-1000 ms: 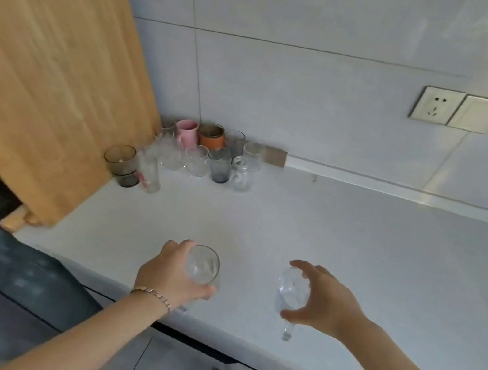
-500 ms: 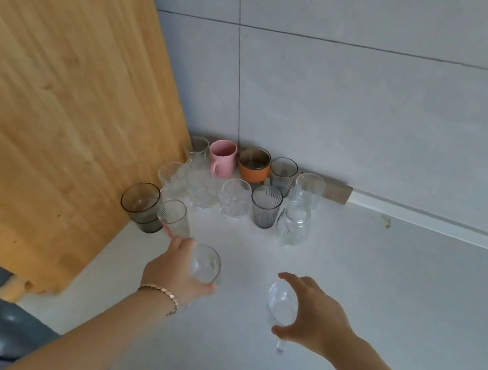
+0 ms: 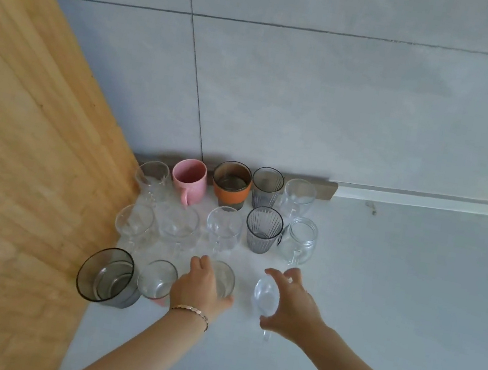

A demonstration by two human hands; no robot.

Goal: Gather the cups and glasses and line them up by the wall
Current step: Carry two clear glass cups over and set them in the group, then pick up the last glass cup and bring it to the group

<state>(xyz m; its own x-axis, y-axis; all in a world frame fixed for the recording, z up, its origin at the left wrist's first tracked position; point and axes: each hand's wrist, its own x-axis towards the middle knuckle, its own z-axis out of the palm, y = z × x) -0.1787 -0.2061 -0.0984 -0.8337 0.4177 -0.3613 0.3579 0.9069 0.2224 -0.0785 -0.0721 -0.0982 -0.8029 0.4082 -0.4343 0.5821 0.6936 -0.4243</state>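
The left hand point(image 3: 203, 287) is grasping a clear glass point(image 3: 225, 280) and the right hand point(image 3: 293, 306) is clasping a clear stemmed glass point(image 3: 265, 296), both hovering at six o'clock of the gathered rows by the tiled wall point(image 3: 315, 100). The risk is clinking — smooth, thin-walled glass is crowding the ribbed grey tumbler point(image 3: 262, 230) and the jar-shaped mug point(image 3: 299, 241) at twelve o'clock, so a careless set-down could be toppling neighbours on the slick grey counter point(image 3: 393, 306).

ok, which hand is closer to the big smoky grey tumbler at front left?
Left. The left hand, gripping a clear glass, sits just right of the tumbler, with one small glass between. The right hand, holding another clear glass, is farther right.
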